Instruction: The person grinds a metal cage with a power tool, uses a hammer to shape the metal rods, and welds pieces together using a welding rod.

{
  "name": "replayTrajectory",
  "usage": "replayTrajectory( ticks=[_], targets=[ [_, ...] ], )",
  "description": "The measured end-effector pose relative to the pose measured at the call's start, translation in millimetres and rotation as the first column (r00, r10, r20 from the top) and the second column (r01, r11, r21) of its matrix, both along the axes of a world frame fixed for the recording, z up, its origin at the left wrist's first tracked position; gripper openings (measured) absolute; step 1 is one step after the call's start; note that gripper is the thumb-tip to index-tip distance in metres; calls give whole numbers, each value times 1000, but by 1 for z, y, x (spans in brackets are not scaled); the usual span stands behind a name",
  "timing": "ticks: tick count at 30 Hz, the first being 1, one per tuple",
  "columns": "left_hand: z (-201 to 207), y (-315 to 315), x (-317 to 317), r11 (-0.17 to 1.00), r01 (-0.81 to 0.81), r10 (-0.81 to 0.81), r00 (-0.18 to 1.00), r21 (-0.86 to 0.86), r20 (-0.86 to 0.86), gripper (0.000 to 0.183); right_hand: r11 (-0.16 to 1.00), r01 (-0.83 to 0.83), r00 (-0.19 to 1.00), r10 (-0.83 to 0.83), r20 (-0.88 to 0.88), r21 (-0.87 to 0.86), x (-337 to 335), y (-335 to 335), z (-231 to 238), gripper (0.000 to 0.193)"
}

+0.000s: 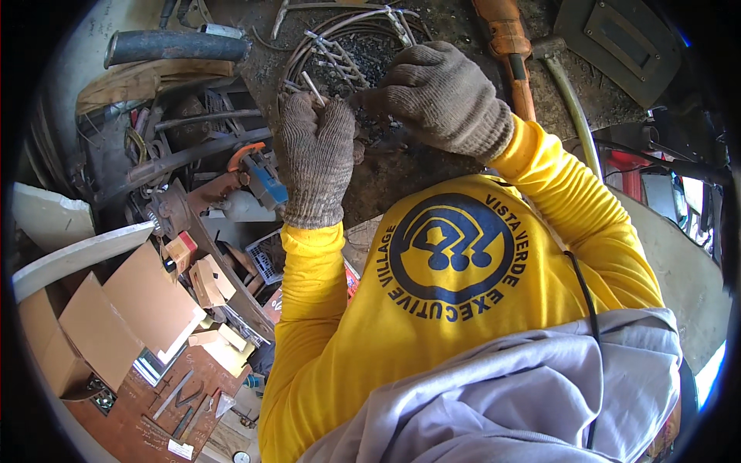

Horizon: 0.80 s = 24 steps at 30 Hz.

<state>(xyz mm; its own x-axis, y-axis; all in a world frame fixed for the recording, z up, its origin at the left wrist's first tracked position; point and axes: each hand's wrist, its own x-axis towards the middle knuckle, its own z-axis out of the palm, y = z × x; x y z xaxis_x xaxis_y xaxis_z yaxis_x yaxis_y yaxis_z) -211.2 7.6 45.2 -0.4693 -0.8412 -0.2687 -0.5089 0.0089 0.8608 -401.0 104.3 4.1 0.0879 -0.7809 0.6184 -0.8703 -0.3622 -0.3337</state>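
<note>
Both my hands wear grey-brown knitted work gloves. My left hand (315,158) is closed, with a short, thin pale rod (312,87) sticking up between its thumb and fingers. My right hand (441,99) is closed too, its fingertips reaching toward the left hand. Whatever it pinches is hidden behind the fingers. Just beyond the hands, on the dark worktop (394,174), lies a ring of bent brown metal rods (340,25). A silvery twisted metal piece (340,63) crosses that ring, and dark grit is scattered inside it.
An orange power tool (505,35) and a hammer (570,96) lie right of the ring, near a dark plate with a framed window (617,42). Left are a dark cylinder (177,48), a blue-and-orange tool (264,179), cardboard boxes (150,297) and a red-brown board (116,432) with hand tools.
</note>
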Motion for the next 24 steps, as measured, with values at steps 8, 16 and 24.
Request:
replayTrajectory(
  ticks=[8, 16, 24],
  targets=[
    [-13, -8, 5, 992, 43, -38, 998, -120, 49, 13, 1000, -10, 993, 11, -121, 9, -1, -3, 8, 36],
    [12, 14, 7, 973, -119, 152, 976, 198, -156, 18, 989, 84, 996, -82, 15, -120, -30, 31, 15, 30],
    [-15, 25, 19, 986, -13, 55, 964, 164, -259, 18, 988, 147, 964, -155, 214, 53, -2, 67, -17, 27]
  ],
)
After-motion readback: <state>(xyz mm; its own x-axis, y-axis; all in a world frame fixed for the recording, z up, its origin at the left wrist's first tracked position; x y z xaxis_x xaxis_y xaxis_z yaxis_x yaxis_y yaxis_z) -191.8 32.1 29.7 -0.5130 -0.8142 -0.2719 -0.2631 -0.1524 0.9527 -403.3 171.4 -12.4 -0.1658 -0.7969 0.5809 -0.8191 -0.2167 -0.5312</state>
